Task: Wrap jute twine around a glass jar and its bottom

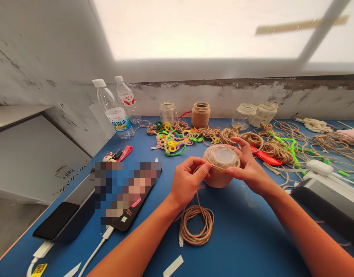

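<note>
Smooth blue surface (246, 231), scuffed grey wall (35, 57) behind | we hold the round twine-wrapped jar (220, 165) mid-surface | left hand (187, 181) fingers pinching rough strand (198, 196) beside it | right hand (249, 169) fingers spread around it, gripping | twine coil (197, 225) nearby

No legible text anywhere.

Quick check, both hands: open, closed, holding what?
Left hand: closed, pinching twine at the jar.
Right hand: closed on the jar.
</note>
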`<action>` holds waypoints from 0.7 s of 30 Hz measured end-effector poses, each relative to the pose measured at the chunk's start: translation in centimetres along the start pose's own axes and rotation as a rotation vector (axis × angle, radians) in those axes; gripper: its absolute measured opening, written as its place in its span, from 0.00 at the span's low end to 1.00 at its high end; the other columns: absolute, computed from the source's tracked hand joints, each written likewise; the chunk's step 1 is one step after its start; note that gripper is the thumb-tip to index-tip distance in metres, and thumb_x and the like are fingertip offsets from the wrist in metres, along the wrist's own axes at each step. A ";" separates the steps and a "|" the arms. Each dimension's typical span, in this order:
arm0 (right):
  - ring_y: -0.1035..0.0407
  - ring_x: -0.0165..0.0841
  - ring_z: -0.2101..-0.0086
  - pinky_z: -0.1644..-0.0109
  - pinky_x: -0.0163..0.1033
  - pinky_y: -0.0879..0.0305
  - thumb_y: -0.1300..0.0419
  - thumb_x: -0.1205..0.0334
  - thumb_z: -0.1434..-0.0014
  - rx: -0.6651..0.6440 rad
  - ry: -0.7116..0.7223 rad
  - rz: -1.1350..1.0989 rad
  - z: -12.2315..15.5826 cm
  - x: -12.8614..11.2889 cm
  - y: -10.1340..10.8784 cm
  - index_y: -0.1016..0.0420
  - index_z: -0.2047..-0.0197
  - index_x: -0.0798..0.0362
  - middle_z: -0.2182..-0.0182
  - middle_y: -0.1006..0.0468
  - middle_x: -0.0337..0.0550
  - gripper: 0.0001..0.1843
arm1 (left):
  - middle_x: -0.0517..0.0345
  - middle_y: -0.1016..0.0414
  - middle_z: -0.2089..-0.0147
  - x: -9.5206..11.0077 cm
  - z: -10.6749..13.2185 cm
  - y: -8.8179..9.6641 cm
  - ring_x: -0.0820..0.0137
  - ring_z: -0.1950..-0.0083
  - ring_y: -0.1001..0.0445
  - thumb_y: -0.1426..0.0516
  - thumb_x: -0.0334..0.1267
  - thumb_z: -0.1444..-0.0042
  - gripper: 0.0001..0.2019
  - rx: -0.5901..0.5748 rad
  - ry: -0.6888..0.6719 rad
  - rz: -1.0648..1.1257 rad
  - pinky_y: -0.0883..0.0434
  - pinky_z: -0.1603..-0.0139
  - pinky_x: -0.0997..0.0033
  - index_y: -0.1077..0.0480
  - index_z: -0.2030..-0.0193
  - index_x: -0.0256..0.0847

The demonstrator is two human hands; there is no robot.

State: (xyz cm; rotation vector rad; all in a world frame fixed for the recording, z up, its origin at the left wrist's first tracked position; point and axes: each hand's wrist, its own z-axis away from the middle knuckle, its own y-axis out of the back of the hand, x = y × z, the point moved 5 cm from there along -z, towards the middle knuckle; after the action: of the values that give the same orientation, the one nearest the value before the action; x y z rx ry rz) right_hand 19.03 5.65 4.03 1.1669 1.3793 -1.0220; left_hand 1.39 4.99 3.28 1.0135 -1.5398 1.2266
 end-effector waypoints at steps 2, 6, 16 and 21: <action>0.33 0.47 0.44 0.41 0.52 0.35 0.26 0.49 0.57 0.012 0.023 0.034 0.0 -0.2 0.2 0.49 0.38 0.38 0.45 0.33 0.46 0.50 | 0.61 0.25 0.75 -0.1 0.2 -0.2 0.74 0.72 0.28 0.35 0.43 0.51 0.11 -0.033 0.016 0.007 0.30 0.67 0.74 0.27 0.70 0.38; 0.33 0.46 0.45 0.41 0.52 0.36 0.27 0.49 0.56 0.042 0.028 0.114 0.2 -0.5 0.2 0.47 0.40 0.39 0.47 0.34 0.46 0.45 | 0.60 0.25 0.76 -0.3 0.5 -0.8 0.73 0.72 0.28 0.35 0.43 0.51 0.11 -0.117 0.039 0.016 0.31 0.68 0.74 0.27 0.70 0.37; 0.34 0.46 0.43 0.38 0.53 0.39 0.26 0.50 0.56 0.009 0.025 0.081 0.2 -0.6 -0.1 0.49 0.40 0.39 0.44 0.34 0.48 0.47 | 0.61 0.25 0.76 -0.3 0.1 -0.1 0.74 0.74 0.30 0.36 0.46 0.49 0.13 0.003 -0.015 -0.010 0.33 0.69 0.74 0.27 0.67 0.37; 0.35 0.47 0.40 0.37 0.54 0.41 0.26 0.51 0.56 -0.043 -0.003 0.004 0.2 -0.3 -0.1 0.51 0.39 0.39 0.40 0.34 0.49 0.49 | 0.61 0.26 0.76 -0.5 -0.2 0.2 0.74 0.73 0.30 0.36 0.45 0.48 0.12 0.021 -0.032 -0.020 0.33 0.68 0.74 0.27 0.66 0.37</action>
State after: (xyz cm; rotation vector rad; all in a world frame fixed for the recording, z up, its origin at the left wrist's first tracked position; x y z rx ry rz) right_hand 18.93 5.43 4.31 1.1355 1.3898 -0.9861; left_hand 1.33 5.22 2.79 1.0645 -1.5408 1.2197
